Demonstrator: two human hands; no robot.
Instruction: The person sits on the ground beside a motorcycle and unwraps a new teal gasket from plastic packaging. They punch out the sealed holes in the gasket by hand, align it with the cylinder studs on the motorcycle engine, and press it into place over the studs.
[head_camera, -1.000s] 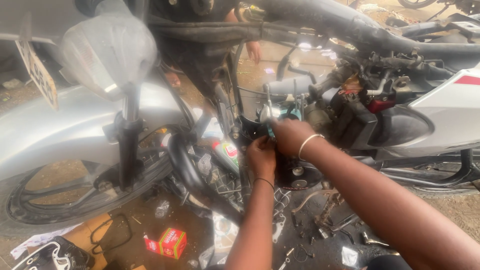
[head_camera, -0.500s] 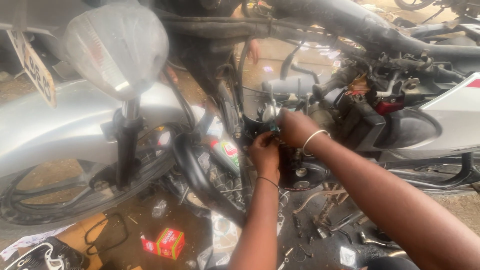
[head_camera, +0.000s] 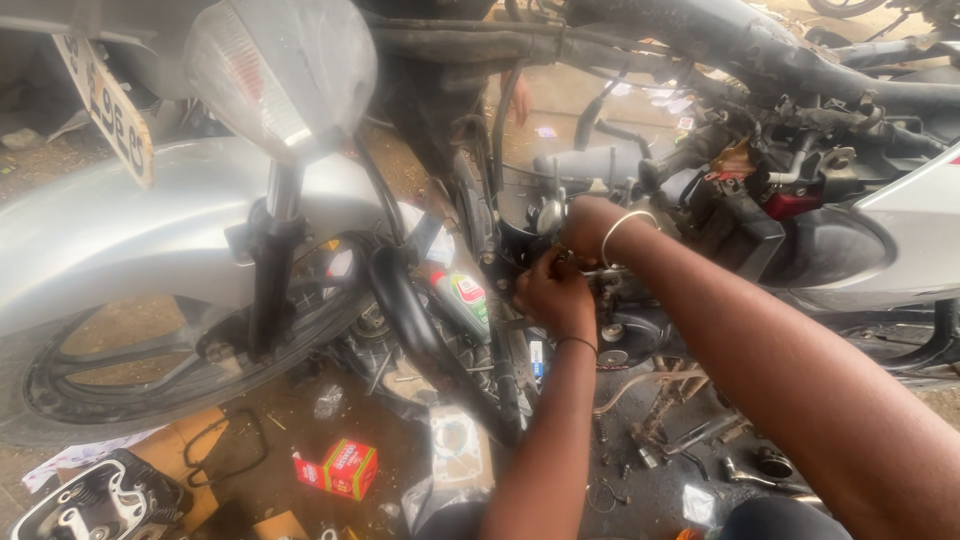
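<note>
Engine fitting (head_camera: 548, 215) on the stripped motorcycle sits at mid-frame, a small round metal part just below the frame tube and beside the black engine block, and both my hands are on it. My right hand (head_camera: 590, 225), with a pale bangle at the wrist, has its grip closed around the part from above; my left hand (head_camera: 553, 295), with a thin dark band at the wrist, is pinched together just beneath, though I cannot tell whether it holds a tool or a fastener, since the fingers hide it. In my judgement the work is done well by keeping the upper hand steady as a brace and letting the lower fingers do the fine turning, wrists clear of the loose cables (head_camera: 500, 130) hanging close by, and pressure kept light so nothing small drops into the clutter below. No work surface is present: everything lies on the dirt floor (head_camera: 300, 420), which is oily and strewn with loose metal parts (head_camera: 700, 440), a paper gasket (head_camera: 455, 445), a black rubber ring (head_camera: 225, 445), a small red and green carton (head_camera: 338, 467) and a cylinder head (head_camera: 90, 500) at the lower left. A silver mudguard (head_camera: 130, 230), tail lamp (head_camera: 280, 75) and spoked wheel (head_camera: 130, 370) of a second machine crowd the left side; a green oil bottle (head_camera: 462, 300) stands wedged near the frame. The place appears to be an open workshop with bare ground beyond.
</note>
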